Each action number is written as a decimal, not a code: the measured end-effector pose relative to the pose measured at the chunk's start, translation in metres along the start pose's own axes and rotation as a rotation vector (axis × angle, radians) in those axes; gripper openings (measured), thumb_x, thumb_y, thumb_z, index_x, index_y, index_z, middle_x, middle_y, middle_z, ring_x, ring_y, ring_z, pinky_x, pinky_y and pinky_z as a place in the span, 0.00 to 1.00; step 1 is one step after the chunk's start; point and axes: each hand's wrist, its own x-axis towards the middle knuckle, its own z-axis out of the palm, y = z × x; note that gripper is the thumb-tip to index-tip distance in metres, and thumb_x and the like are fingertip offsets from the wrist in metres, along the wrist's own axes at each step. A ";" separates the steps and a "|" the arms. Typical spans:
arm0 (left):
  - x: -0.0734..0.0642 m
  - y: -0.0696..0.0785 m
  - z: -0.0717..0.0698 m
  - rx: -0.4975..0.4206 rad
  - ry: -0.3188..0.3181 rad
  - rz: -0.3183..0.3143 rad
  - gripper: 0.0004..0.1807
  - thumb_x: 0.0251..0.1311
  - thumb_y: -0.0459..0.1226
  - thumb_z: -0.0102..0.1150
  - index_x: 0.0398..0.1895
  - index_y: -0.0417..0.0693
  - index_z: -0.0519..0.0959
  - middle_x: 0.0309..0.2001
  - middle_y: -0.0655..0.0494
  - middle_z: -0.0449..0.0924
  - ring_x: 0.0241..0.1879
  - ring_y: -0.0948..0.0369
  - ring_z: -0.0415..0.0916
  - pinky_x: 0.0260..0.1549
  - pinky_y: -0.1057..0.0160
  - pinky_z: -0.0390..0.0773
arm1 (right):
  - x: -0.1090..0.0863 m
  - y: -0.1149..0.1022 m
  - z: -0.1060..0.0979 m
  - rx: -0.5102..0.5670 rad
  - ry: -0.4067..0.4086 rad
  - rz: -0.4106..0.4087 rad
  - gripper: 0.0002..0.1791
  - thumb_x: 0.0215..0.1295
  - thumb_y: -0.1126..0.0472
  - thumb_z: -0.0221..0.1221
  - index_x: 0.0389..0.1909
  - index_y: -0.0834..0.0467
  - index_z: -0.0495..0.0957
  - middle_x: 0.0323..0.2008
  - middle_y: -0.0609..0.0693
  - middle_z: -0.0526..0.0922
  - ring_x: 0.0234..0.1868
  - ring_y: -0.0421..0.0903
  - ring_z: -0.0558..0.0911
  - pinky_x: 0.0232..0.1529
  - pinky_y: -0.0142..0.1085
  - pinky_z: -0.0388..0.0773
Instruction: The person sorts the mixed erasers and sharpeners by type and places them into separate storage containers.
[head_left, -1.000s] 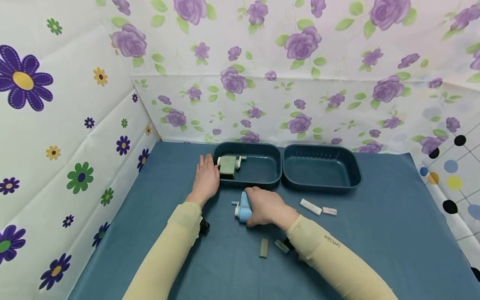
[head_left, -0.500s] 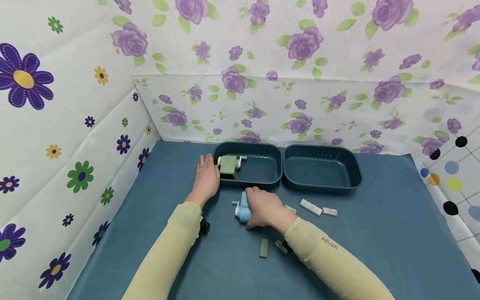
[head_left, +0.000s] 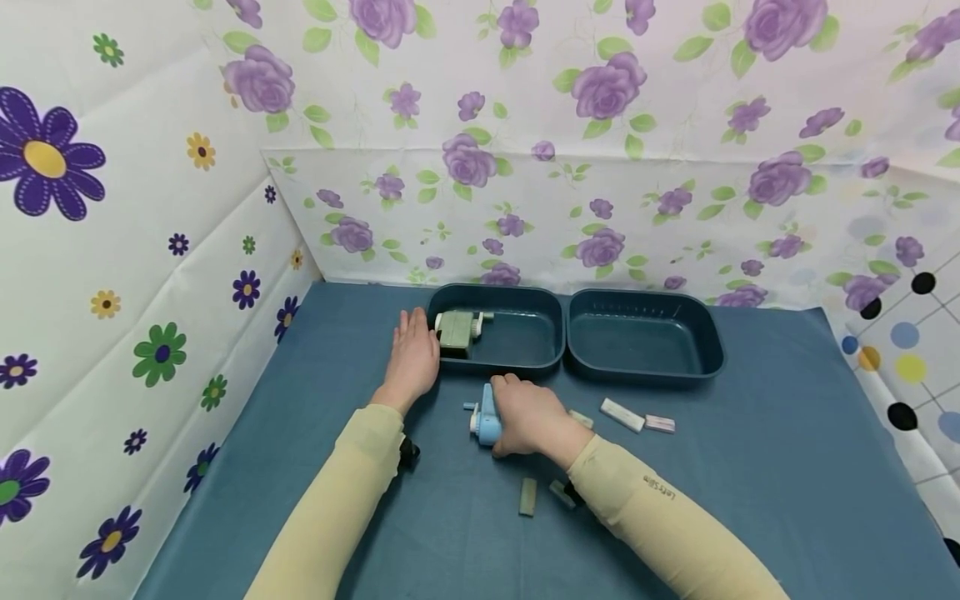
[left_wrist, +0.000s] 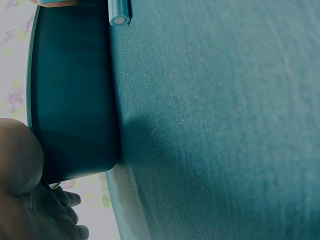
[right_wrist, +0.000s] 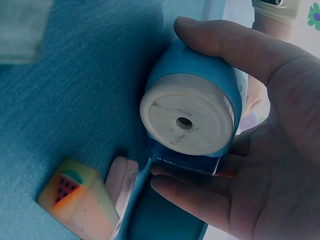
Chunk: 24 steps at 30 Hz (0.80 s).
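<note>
My right hand grips a light blue hand-crank pencil sharpener, which stands on the cloth in front of the left tray. Thumb and fingers lie on opposite sides of the sharpener in the right wrist view, where its round pale end with a hole faces the camera. My left hand rests with straight fingers against the left end of the left tray. Inside that tray, at its left end, sits a green hand-crank pencil sharpener. The crank handle of the blue one shows at the top of the left wrist view.
A second dark tray adjoins the first on the right. White erasers lie in front of it. Greenish erasers are nearer, one partly covered by the right wrist. An eraser with a watermelon print lies near the right hand.
The right wrist and forearm have shifted slightly, uncovering a pale eraser beside the wrist. Both hands and the blue pencil sharpener otherwise stay in place.
</note>
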 end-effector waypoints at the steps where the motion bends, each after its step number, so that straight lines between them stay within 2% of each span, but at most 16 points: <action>1: 0.000 0.000 0.000 0.000 0.001 0.001 0.32 0.89 0.41 0.29 0.86 0.31 0.45 0.85 0.35 0.43 0.86 0.43 0.33 0.82 0.43 0.40 | 0.000 0.000 0.000 0.002 -0.001 0.001 0.60 0.51 0.44 0.83 0.79 0.64 0.65 0.69 0.62 0.75 0.61 0.59 0.80 0.51 0.52 0.84; 10: 0.000 0.001 0.001 -0.006 0.013 0.008 0.32 0.89 0.40 0.31 0.85 0.30 0.46 0.85 0.34 0.45 0.86 0.42 0.34 0.82 0.42 0.41 | 0.000 0.000 0.002 0.010 -0.002 0.008 0.59 0.52 0.46 0.82 0.79 0.64 0.64 0.68 0.62 0.74 0.60 0.58 0.80 0.52 0.52 0.83; 24: -0.001 0.000 0.001 -0.021 0.004 0.000 0.32 0.89 0.41 0.29 0.86 0.32 0.44 0.86 0.36 0.43 0.86 0.43 0.33 0.82 0.42 0.39 | 0.000 -0.001 0.001 -0.004 -0.007 0.008 0.59 0.52 0.46 0.82 0.80 0.64 0.63 0.69 0.63 0.74 0.61 0.59 0.79 0.52 0.52 0.83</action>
